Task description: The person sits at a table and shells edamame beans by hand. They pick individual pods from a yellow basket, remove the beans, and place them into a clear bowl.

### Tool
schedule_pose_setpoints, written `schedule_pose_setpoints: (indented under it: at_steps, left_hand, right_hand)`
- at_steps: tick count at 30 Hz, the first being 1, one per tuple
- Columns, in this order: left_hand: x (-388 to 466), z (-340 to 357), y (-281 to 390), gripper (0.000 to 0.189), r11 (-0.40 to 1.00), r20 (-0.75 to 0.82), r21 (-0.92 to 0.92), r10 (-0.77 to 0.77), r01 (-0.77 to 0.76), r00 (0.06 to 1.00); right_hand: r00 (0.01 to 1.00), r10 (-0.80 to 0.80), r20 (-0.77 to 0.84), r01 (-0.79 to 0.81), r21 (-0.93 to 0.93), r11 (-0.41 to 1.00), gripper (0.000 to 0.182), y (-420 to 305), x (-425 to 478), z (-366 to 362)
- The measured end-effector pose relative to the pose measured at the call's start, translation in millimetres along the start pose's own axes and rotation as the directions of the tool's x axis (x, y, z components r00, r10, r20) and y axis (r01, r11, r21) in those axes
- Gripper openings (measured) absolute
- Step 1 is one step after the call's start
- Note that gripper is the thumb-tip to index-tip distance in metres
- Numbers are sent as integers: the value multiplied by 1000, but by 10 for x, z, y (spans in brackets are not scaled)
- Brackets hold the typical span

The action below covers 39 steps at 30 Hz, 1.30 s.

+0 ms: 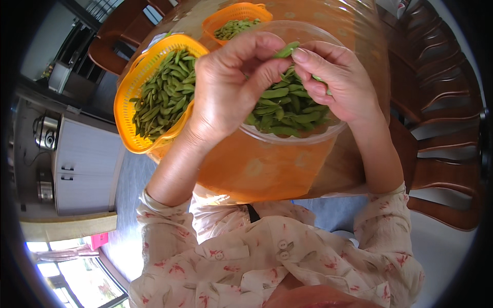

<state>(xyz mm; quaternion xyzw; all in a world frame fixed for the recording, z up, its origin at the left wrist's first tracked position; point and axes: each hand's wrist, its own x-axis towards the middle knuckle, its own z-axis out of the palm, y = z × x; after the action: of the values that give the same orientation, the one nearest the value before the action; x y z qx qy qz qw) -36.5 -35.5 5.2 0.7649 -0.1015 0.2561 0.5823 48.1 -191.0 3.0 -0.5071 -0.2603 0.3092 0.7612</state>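
Observation:
A green soybean pod [287, 50] is pinched between my left hand [235, 77] and my right hand [335, 73], above a clear plastic bowl [292, 140]. Another bit of green pod [320, 80] shows under the curled fingers of my right hand. Many green pods [287, 111] lie in the bowl, partly covered by my hands. Left of my left hand stands a yellow plastic basket [122, 109] heaped with pods [165, 92]. Farther back, a smaller orange basket [231, 14] holds small green pieces [235, 27], which I cannot tell as pods or beans.
The table [254, 173] has an orange patterned cover under clear plastic, with its near edge close to my body. Brown wooden chairs [443, 173] line the right side, and another chair [115, 38] is at the far left. A pale cabinet [86, 165] stands to the left.

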Motion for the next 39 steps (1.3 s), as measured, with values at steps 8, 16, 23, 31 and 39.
schedule_pose_setpoints:
  at_steps: [8, 16, 23, 31, 39]
  left_hand:
    - [2, 120, -28, 13, 985, -73, 174, 31, -18, 997]
    - [-3, 208, -74, 19, 671, 20, 637, 477, -379, 879]
    - [-41, 266, -104, 16, 818, -49, 497, 361, -291, 931]
    - [35, 58, -87, 17, 606, 210, -708, -310, 363, 927]
    - [66, -82, 38, 22, 937, 259, -242, -189, 253, 947]
  right_hand:
    - [996, -82, -21, 81, -69, 994, 14, -1, -21, -25]
    - [985, -152, -84, 139, -150, 979, 7, -1, -14, -10]
    - [985, -144, -100, 132, -111, 985, 10, 30, -9, -47]
    - [999, -5, 45, 1, 94, 996, 14, -19, 2, -71]
    - [987, 94, 129, -76, -138, 987, 18, -56, -17, -28]
